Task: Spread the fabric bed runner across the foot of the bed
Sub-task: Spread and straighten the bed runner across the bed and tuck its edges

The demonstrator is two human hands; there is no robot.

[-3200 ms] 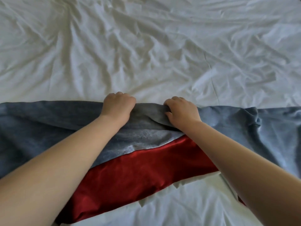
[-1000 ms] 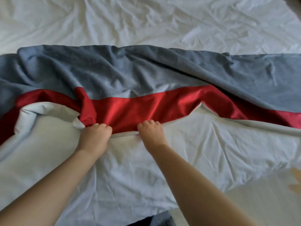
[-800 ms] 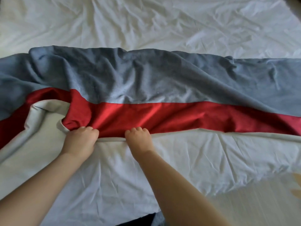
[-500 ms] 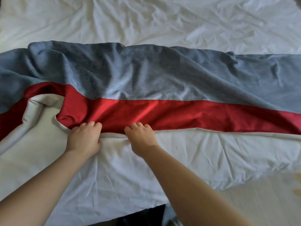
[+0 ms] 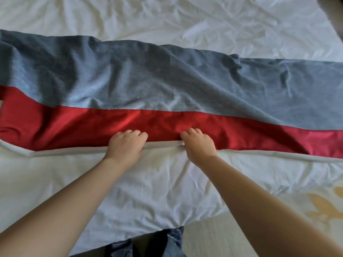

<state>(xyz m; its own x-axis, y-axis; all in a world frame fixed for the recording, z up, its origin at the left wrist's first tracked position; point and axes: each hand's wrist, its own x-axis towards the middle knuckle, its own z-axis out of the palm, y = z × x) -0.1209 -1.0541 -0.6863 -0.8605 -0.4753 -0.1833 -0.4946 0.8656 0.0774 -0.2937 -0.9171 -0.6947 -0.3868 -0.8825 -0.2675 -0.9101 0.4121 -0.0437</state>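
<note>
The bed runner [image 5: 148,84] stretches left to right across the white bed [image 5: 167,15]. It has a wide grey-blue band on the far side, a red band nearer to me and a pale edge closest to me. The grey-blue part is still rumpled on the right. My left hand [image 5: 126,145] and my right hand [image 5: 198,145] sit side by side on the runner's near edge at the middle. Both have curled fingers gripping that pale edge where it meets the red band.
Wrinkled white sheet [image 5: 157,191] covers the bed in front of the runner and hangs over the foot edge. My jeans [image 5: 157,243] show below that edge. A pale floor with a yellow pattern [image 5: 319,206] lies at the lower right.
The fold in the red band at the left has been pulled flat. The near edge now runs almost straight, and my hands have moved a little apart along it.
</note>
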